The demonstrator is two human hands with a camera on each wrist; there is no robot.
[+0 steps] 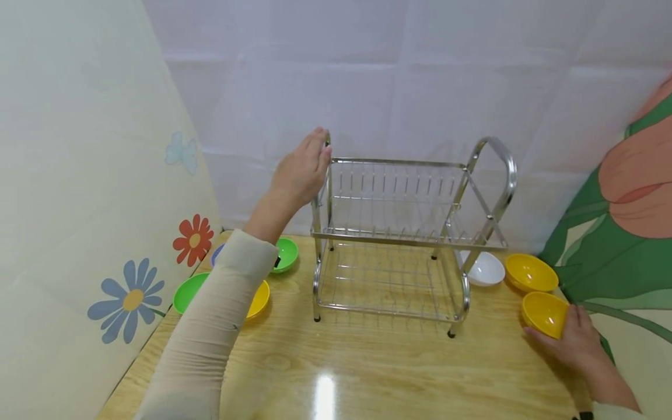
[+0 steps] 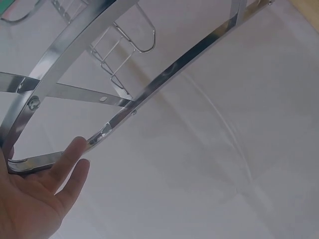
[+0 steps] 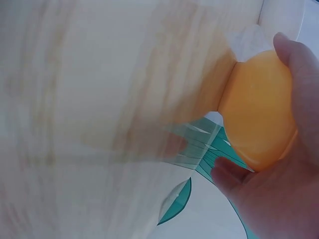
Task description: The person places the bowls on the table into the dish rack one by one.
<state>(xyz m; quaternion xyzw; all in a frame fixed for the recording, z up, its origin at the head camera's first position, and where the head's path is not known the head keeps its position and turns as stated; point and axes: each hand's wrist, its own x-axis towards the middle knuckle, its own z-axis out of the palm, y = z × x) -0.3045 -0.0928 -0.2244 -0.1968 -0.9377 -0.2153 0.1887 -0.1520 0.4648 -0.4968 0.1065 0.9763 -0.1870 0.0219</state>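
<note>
A two-tier chrome dish rack stands on the wooden table. My left hand holds the top of the rack's left end loop; in the left wrist view its fingers lie across the metal bar. At the far right, my right hand grips a yellow bowl by its near right side. The right wrist view shows this bowl between the thumb and the fingers. Whether its base touches the table cannot be told. Just behind it sits another yellow bowl, with a white bowl to the left.
Left of the rack are a green bowl, a green dish and a yellow dish, partly hidden by my left sleeve. A purple rim peeks out there. Decorated panels border the table, and a white sheet hangs behind.
</note>
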